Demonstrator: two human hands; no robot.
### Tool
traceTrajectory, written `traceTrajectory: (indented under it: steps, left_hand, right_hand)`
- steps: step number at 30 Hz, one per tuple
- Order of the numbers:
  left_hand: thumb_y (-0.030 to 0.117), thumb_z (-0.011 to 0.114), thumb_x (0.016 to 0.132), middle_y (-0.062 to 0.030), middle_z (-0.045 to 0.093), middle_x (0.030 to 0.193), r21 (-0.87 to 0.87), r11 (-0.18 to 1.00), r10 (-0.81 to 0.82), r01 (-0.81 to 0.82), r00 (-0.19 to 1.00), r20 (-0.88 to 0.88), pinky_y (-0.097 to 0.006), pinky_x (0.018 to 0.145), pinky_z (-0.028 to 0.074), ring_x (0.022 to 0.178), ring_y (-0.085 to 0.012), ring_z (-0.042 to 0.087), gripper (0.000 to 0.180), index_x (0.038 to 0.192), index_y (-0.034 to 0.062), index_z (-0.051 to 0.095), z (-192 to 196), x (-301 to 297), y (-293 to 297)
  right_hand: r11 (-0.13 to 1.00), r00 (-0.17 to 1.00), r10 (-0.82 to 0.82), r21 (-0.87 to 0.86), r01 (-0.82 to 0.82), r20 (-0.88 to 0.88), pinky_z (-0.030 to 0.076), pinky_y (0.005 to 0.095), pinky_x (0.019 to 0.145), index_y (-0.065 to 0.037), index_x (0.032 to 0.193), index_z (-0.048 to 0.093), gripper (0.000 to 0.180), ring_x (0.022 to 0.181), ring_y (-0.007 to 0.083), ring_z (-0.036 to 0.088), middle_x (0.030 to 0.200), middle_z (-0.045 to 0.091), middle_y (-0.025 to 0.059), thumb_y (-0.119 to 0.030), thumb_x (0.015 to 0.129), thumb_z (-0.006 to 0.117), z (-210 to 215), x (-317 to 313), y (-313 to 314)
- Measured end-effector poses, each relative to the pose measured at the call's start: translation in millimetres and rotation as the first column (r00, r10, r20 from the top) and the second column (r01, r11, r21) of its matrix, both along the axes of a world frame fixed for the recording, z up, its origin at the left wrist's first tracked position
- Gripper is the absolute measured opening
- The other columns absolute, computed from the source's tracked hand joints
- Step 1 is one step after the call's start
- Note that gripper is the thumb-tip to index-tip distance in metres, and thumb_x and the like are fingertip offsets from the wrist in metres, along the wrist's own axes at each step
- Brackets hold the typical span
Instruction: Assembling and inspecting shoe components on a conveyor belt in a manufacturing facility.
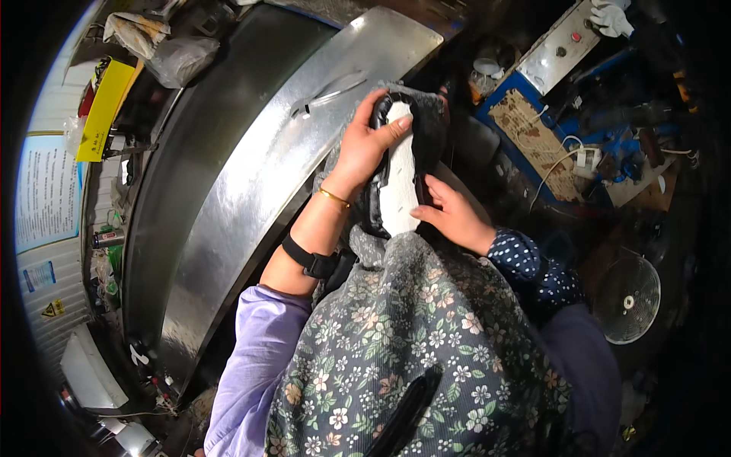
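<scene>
A black shoe upper lies lengthwise in front of me, bottom side up, with a long white sole-shaped insole facing me. Black material is folded around the insole's edge. My left hand grips the far end, its thumb pressed on the white surface and its fingers around the left side. At the near right, my right hand holds the other end, thumb on the insole's edge and fingers bent along the black side. A dusty grey support shows behind the upper; what it belongs to is hidden.
To my left runs a shiny metal sheet beside a dark belt. On the right are a blue-framed machine with a worn board, a control panel, loose white wires and a round fan. My floral apron hangs close below.
</scene>
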State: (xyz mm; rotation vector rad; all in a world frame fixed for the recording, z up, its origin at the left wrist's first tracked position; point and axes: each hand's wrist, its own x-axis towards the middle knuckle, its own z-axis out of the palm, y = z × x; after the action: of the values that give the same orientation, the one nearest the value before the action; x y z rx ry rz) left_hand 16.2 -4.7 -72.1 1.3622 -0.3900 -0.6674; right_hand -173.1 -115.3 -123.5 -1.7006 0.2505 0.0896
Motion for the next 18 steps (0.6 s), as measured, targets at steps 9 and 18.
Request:
traceTrajectory:
  steps: [9, 18]
  left_hand:
    - [0.017, 0.077, 0.08, -0.0124, 0.053, 0.135, 0.003, 0.795, -0.488, 0.607, 0.636, 0.598, -0.039, 0.109, 0.033, 0.127, -0.0249, 0.048, 0.055, 0.129, 0.0031, 0.056, 71.6, -46.7, -26.2]
    - [0.033, 0.07, 0.084, -0.0211, 0.055, 0.133, 0.449, 0.741, -0.146, -0.499, 0.533, 0.833, -0.047, 0.108, 0.036, 0.128, -0.0415, 0.045, 0.048, 0.119, 0.0019, 0.062, -76.2, 119.5, 25.1]
  right_hand:
    - [0.918, 0.983, 0.158, 0.38, -0.114, -0.088, 0.05, 0.035, 0.094, -0.004, 0.134, 0.049, 0.064, 0.109, 0.0185, 0.062, 0.121, 0.062, 0.0094, -0.056, 0.096, 0.045, 79.7, 29.7, -119.9]
    - [0.502, 0.839, -0.292, 0.673, 0.543, -0.459, 0.053, 0.0499, 0.087, 0.0, 0.116, 0.057, 0.037, 0.104, 0.0338, 0.063, 0.117, 0.062, 0.0176, -0.027, 0.09, 0.06, -78.6, -120.6, -158.2]
